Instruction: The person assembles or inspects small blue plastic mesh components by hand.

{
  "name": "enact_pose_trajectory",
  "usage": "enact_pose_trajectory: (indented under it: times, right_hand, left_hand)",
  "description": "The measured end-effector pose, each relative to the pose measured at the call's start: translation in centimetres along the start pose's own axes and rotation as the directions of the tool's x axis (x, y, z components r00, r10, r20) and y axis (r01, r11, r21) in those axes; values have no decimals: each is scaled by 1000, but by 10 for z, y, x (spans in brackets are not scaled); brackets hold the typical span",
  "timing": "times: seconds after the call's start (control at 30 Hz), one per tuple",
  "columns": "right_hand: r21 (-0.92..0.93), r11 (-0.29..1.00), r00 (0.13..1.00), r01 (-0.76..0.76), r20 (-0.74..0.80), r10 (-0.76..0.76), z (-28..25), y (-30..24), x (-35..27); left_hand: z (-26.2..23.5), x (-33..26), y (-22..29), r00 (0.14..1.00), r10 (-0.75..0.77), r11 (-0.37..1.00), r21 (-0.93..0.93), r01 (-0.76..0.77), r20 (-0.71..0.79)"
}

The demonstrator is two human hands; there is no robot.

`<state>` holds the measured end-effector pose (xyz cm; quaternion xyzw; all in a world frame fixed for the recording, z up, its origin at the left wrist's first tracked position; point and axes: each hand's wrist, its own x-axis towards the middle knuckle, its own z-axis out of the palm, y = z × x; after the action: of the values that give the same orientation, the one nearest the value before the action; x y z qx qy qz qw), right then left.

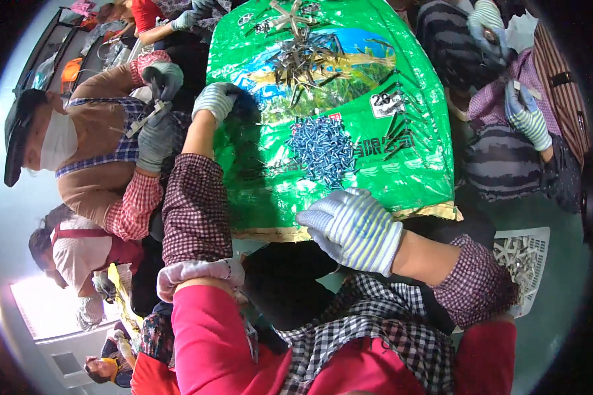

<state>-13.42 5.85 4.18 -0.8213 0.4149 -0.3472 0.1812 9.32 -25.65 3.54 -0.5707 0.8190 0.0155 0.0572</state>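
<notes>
**Blue pins (323,150): one pile on my green sack, toward its near edge**

One green sack (270,214) is spread in front of me. One white basket (542,257) of pale plastic pieces (517,260) sits beyond its near right corner, lower down. On the sack I count one dark heap of strips (303,59) toward the far edge, one pile of pins, too many to number, between the middle and the near edge, and one pale star-shaped piece (290,16) at the far edge. Loose dark strips (393,124) lie along the right side; I can't count them surely.

Bare green runs from the left edge to the pile, and again from the pile to the near right corner. A narrower gap parts pile from heap.

My left arm (197,210) reaches forward, the gloved left hand (214,102) at the left edge, fingers turned inward; I can't tell whether they grip anything. My right arm (435,257) bends in from the right, the gloved right hand (356,227) back up over the near edge, fingers curled near the pile; whether it grasps something I can't tell.
</notes>
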Motion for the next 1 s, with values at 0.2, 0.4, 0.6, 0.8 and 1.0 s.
enact_pose_trajectory:
  times: [0.2, 0.4, 0.6, 0.8, 1.0]
  right_hand:
    - [-24, 1000, 1000, 18, 13, -18, 8, 3, -1]
    - [-78, 994, 997, 74, 24, -72, 13, 0, 3]
    - [-149, 987, 952, -60, -307, 11, -19, 15, 13]
    - [-150, 976, 852, -158, -521, 58, -44, 31, 19]
    - [-111, 989, 851, -97, -524, 25, -41, 30, 18]
  left_hand:
    - [-12, -22, 51, 972, 47, 998, -27, -55, -229]
    - [0, -33, 128, 993, 15, 999, 37, -10, -121]
    - [-23, -87, 142, 946, 44, 968, -221, -121, -321]
    - [-45, -189, 183, 874, 129, 819, -446, -359, -468]
    - [-25, -209, 179, 924, -73, 542, -792, -280, -376]
